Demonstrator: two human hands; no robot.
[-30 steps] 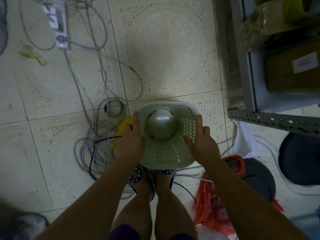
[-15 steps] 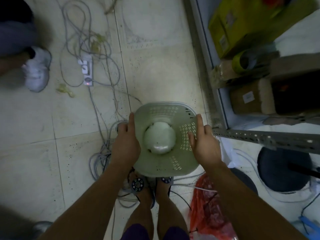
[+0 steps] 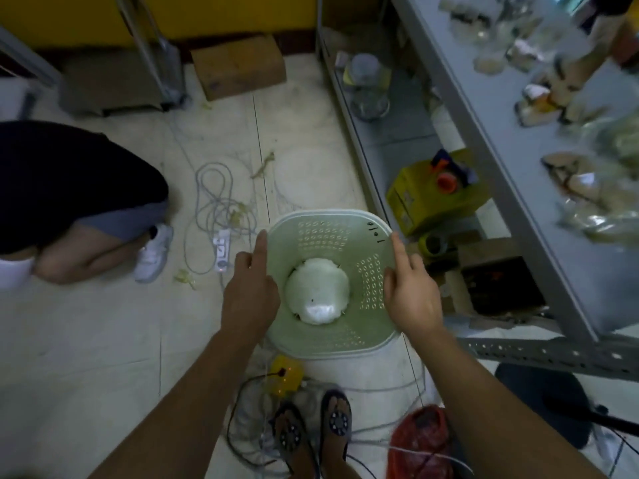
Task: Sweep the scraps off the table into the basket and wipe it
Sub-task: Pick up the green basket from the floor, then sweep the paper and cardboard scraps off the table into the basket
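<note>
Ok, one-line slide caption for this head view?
Both hands, left and right, hold a pale green perforated basket beside a scrap-strewn table.

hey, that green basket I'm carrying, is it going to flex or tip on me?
The basket looks like thin perforated plastic, so probably light and a little flexible at the rim. The left hand and right hand grip opposite sides, which should keep it level. The white lump inside may shift if tilted.

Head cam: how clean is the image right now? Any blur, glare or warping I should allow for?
Head view: dim, greenish light; basket and both hands, left and right, fairly sharp; scraps on the table at right smeared by blur; small glare on the white bag inside the basket; wide-angle bending at the edges.
</note>
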